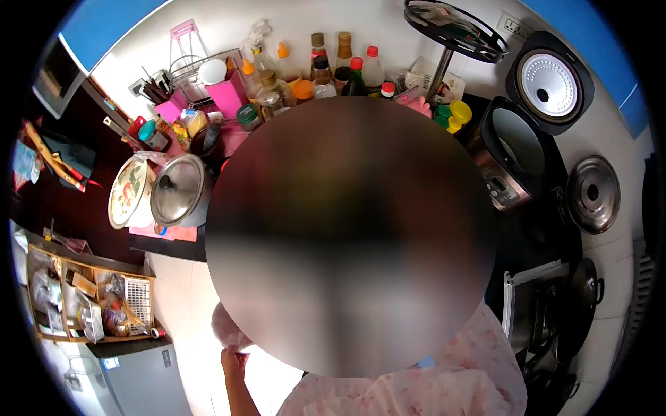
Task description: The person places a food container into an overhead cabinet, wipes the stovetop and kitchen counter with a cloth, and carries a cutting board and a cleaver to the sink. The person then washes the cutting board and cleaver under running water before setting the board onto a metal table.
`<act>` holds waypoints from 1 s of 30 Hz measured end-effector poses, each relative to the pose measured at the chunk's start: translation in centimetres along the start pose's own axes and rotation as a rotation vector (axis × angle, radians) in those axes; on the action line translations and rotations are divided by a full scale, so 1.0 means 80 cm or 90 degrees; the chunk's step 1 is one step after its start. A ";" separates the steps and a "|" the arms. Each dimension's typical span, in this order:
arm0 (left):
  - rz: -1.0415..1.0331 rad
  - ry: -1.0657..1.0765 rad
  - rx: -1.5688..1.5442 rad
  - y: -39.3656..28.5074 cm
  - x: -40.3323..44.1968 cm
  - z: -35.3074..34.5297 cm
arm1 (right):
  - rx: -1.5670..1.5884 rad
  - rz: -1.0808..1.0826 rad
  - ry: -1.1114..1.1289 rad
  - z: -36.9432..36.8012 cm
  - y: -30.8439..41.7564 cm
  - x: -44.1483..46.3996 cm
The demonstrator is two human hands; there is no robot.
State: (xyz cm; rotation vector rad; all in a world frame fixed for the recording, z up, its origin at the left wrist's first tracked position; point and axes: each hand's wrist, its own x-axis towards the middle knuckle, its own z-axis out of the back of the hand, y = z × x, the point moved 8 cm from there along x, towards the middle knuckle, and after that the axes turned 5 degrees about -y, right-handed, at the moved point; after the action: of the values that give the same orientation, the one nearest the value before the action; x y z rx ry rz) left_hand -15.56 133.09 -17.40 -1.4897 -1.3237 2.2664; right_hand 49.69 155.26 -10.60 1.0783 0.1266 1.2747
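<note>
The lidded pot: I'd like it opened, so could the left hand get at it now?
Probably not directly: the left hand seems busy with a pale item and is well away from the pot. Nothing covers its lid, but blur hides much.

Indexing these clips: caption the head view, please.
Kitchen counter with bottles, lidded pot and open rice cooker around a blurred centre; one hand at lower left.

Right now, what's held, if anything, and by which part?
The left hand appears to hold a pinkish rounded object by its lower end; blur hides the rest. Right hand not visible.
</note>
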 end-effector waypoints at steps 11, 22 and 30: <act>-0.104 0.074 0.100 -0.038 0.042 -0.077 | 0.097 0.152 0.004 -0.180 0.289 -0.135; -0.093 0.031 0.048 -0.030 0.041 -0.060 | 0.496 0.205 0.304 -0.276 0.443 -0.153; -0.103 -0.013 -0.071 0.000 0.040 -0.025 | 0.141 0.261 0.267 -0.343 0.370 -0.150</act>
State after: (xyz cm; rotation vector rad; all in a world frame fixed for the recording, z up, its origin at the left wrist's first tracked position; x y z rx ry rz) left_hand -15.63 135.95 -19.83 -1.3401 -1.5406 2.1441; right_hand 7.70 158.51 -10.02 1.0412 0.3850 1.8851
